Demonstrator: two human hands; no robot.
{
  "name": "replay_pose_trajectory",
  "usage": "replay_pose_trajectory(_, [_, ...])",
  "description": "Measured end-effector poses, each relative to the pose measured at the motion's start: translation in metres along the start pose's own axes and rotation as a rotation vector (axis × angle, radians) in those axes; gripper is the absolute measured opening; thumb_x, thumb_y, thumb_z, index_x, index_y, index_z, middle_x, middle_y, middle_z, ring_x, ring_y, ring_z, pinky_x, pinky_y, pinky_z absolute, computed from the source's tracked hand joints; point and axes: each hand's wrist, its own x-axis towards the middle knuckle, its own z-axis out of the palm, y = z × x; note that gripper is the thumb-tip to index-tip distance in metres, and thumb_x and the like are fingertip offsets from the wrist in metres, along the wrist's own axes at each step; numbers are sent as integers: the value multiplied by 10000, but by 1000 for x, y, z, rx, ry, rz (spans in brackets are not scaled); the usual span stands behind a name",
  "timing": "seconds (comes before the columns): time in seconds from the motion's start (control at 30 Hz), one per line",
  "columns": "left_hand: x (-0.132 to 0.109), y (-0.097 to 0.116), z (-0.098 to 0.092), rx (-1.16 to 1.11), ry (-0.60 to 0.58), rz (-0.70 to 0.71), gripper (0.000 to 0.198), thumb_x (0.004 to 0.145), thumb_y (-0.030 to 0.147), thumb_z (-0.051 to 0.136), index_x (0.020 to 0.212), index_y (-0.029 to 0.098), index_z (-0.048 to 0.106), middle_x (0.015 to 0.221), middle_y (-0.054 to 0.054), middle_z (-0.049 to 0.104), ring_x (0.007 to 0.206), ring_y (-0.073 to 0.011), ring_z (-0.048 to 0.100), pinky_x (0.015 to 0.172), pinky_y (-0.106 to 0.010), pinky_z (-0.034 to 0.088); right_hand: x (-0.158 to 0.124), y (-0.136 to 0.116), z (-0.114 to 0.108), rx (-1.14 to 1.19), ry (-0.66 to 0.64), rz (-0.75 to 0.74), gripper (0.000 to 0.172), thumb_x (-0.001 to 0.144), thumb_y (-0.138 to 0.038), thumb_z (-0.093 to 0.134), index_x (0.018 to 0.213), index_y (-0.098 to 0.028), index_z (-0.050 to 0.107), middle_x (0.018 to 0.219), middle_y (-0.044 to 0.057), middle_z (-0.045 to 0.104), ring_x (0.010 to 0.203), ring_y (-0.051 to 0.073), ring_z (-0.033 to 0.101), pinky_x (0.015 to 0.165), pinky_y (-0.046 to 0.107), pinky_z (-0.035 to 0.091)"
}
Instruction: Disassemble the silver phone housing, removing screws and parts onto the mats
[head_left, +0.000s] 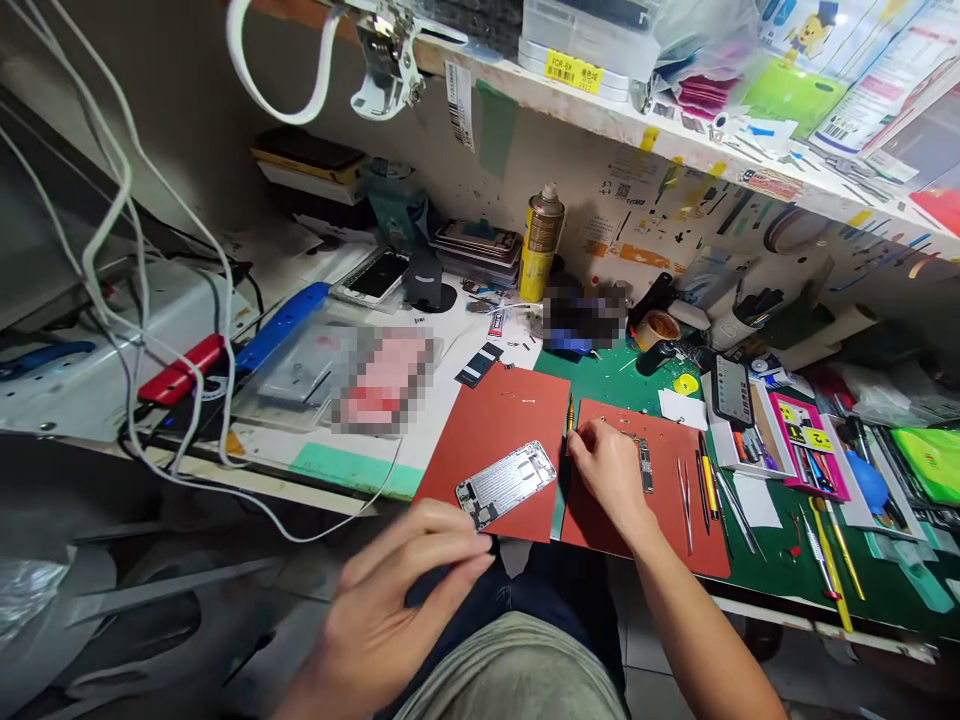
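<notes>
An opened silver phone housing [506, 483] lies on the left red mat [491, 420]. My left hand [397, 600] hovers below the mat's near edge with fingers curled loosely and nothing visible in them. My right hand [609, 470] rests on the right red mat [660, 520], its fingers pinched beside a yellow-handled screwdriver [570, 412]. A small circuit board [645, 465] lies just right of that hand. What the pinch holds is too small to see.
Tweezers and thin tools [701, 490] lie on the right mat's far side. A spray can [540, 243] stands at the back wall. White cables [135, 300] hang at the left. Tool trays [810, 450] and a green cutting mat [757, 560] fill the right.
</notes>
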Motion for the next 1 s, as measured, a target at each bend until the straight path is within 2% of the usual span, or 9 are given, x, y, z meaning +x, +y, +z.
replay_pose_trajectory(0.03, [2, -5, 6, 40, -68, -7, 187, 990, 143, 720, 1137, 258, 715, 959, -13, 758, 860, -164, 749, 790, -280, 614, 4, -4, 4, -18, -5, 14, 196, 1012, -314, 621, 854, -212, 678, 859, 70, 775, 722, 211, 678, 637, 293, 310])
replay_pose_trajectory(0.1, [1, -16, 15, 110, -152, -16, 108, 1019, 147, 681, 1057, 248, 684, 878, 20, 748, 790, -133, 741, 766, -237, 584, 10, -10, 8, -48, -8, 43, 162, 1003, -300, 638, 878, -201, 665, 846, 84, 763, 706, 216, 666, 620, 299, 263])
replay_pose_trajectory(0.2, [-10, -28, 19, 161, -196, -40, 151, 1072, 209, 604, 925, 240, 622, 745, 56, 691, 651, -104, 697, 681, -207, 541, 6, -17, 5, -71, 5, 71, 167, 1025, -303, 599, 898, -205, 646, 810, 71, 742, 684, 214, 652, 613, 307, 233])
replay_pose_trajectory(0.3, [-20, -38, 18, 167, -221, -56, 140, 1091, 251, 574, 965, 239, 632, 776, 43, 719, 649, -108, 710, 675, -199, 549, -14, -13, -3, -79, 18, 77, 243, 1058, -326, 536, 854, -227, 624, 811, 44, 736, 688, 196, 646, 626, 300, 263])
replay_pose_trajectory(0.4, [-24, -53, 18, 152, -267, -39, 99, 1095, 273, 580, 1036, 246, 655, 828, 39, 763, 665, -106, 738, 692, -180, 566, -43, 10, -14, -93, 63, 114, 346, 1085, -388, 479, 800, -237, 603, 778, 32, 714, 655, 184, 622, 633, 297, 301])
replay_pose_trajectory(0.53, [-22, -72, 24, 98, -356, 4, 104, 1104, 266, 565, 1084, 248, 666, 854, 42, 788, 619, -94, 730, 654, -164, 569, -77, 65, -34, -192, 232, 280, 404, 1095, -462, 430, 832, -233, 634, 782, 41, 711, 673, 197, 631, 677, 303, 359])
replay_pose_trajectory(0.7, [-5, -69, 34, 89, -332, 106, 190, 1124, 294, 530, 1013, 245, 677, 828, 38, 792, 631, -99, 756, 648, -152, 576, -93, 126, -59, -317, 312, 456, 369, 1066, -413, 443, 950, -183, 708, 940, 128, 743, 772, 254, 654, 671, 340, 340])
replay_pose_trajectory(0.87, [14, -53, 37, 153, -290, 152, 162, 1110, 326, 566, 1025, 237, 672, 857, 27, 795, 736, -129, 799, 745, -177, 597, -86, 140, -61, -348, 301, 481, 329, 1054, -383, 477, 1009, -181, 733, 1004, 128, 739, 805, 253, 651, 672, 344, 344])
replay_pose_trajectory(1.0, [16, -53, 36, 214, -302, 201, 163, 1120, 254, 530, 1029, 233, 664, 828, 30, 788, 690, -133, 786, 701, -205, 581, -81, 135, -55, -334, 294, 461, 331, 1060, -389, 480, 1016, -188, 739, 1000, 121, 740, 817, 254, 650, 682, 340, 352])
